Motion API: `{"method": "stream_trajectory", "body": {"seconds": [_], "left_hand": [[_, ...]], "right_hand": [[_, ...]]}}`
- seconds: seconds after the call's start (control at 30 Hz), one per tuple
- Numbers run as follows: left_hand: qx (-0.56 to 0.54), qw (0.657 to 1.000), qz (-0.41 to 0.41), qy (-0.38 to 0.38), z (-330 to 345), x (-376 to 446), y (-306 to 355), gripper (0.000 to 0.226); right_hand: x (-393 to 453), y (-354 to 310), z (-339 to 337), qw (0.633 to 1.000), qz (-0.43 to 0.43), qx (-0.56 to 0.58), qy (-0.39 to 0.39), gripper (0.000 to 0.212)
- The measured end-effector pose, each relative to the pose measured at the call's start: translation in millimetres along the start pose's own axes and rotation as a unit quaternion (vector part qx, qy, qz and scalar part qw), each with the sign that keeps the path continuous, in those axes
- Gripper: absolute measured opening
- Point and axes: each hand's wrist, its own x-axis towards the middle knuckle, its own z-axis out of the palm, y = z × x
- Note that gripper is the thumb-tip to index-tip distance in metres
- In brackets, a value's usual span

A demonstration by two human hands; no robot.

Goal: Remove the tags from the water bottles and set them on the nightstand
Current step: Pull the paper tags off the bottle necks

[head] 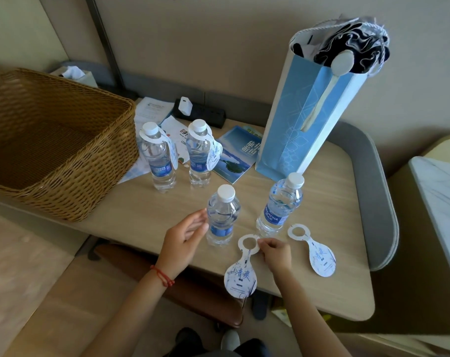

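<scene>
Several clear water bottles with white caps stand on the wooden nightstand. The two far bottles still carry white paper tags round their necks. The two near bottles have bare necks. My left hand is open, its fingertips beside the near left bottle. My right hand pinches the ring of a white tag with blue writing, just above the table's front. Another loose tag lies flat to the right.
A large wicker basket fills the table's left. A tall blue paper bag stands at the back right. A blue booklet, papers and a black power strip lie behind the bottles. A grey rim borders the right side.
</scene>
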Motion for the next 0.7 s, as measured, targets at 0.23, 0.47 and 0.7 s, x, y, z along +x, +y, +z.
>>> {"method": "stream_trajectory", "body": {"seconds": [0.23,0.47,0.7], "left_hand": [[0.01,1.0,-0.008,0.014,3,0,3,0.033],[0.017,0.999,-0.01,0.026,7,0,2,0.033],[0.016,0.999,-0.015,0.036,9,-1,3,0.033]], "right_hand": [[6,2,6,0.988,-0.039,-0.139,0.056,0.019],[4,4,2,0.979,-0.064,-0.179,0.072,0.02],[-14,0,-6,0.988,-0.1,-0.103,0.05,0.016]]}}
